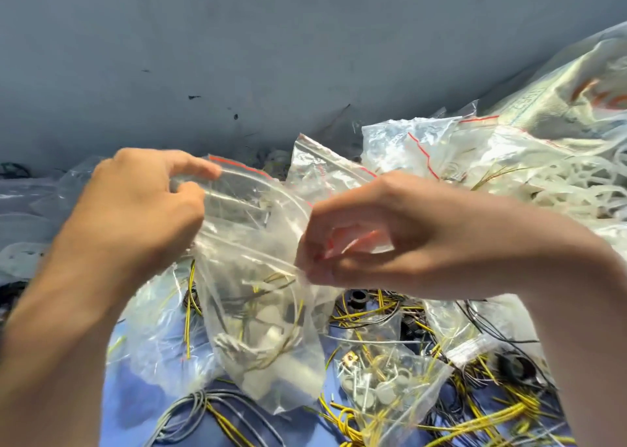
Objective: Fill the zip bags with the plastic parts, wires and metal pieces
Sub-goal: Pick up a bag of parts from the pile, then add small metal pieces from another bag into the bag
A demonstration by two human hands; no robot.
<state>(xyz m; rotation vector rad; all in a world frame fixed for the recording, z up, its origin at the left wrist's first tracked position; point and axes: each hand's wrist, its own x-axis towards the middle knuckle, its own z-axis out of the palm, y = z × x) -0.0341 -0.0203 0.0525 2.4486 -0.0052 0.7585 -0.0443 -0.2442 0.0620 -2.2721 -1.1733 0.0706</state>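
A clear zip bag [268, 331] with a red line along its mouth hangs in the middle, holding white plastic parts, thin wires and small pieces. My left hand [135, 209] pinches the left end of the bag's mouth between thumb and forefinger. My right hand [380, 236] pinches the right end of the mouth. The mouth bows open between them. Yellow-green wires [475, 423] and grey wires [190, 409] lie loose on the blue surface below. A second clear bag [390, 382] with grey round parts and metal pins lies at lower right.
Several empty zip bags [407, 144] are heaped behind my hands. A big clear sack [559, 100] with white tubing fills the upper right. Black ring parts [359, 299] lie among the wires. A grey wall [237, 56] stands behind.
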